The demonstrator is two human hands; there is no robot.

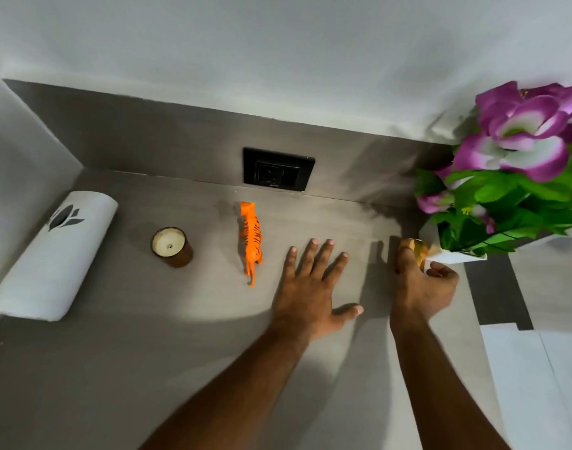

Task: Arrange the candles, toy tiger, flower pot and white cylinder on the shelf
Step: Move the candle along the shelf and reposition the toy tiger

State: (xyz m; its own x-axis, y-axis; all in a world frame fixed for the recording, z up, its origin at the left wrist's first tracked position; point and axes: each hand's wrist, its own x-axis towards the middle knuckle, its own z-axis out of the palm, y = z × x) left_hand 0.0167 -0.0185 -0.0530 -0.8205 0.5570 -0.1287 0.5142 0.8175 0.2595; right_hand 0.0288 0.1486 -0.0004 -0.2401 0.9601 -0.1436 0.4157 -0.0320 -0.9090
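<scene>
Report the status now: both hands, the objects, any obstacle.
Left hand open, flat on grey shelf. Right hand gripping small gold candle beside white flower pot. Nothing blocking.

gold candle (416,251): mostly hidden by right hand (422,292) | flowers (521,138): cut off right

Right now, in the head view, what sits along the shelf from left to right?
White cylinder → brown candle → toy tiger → left hand, flat on the shelf → right hand around a gold candle → flower pot.
</scene>
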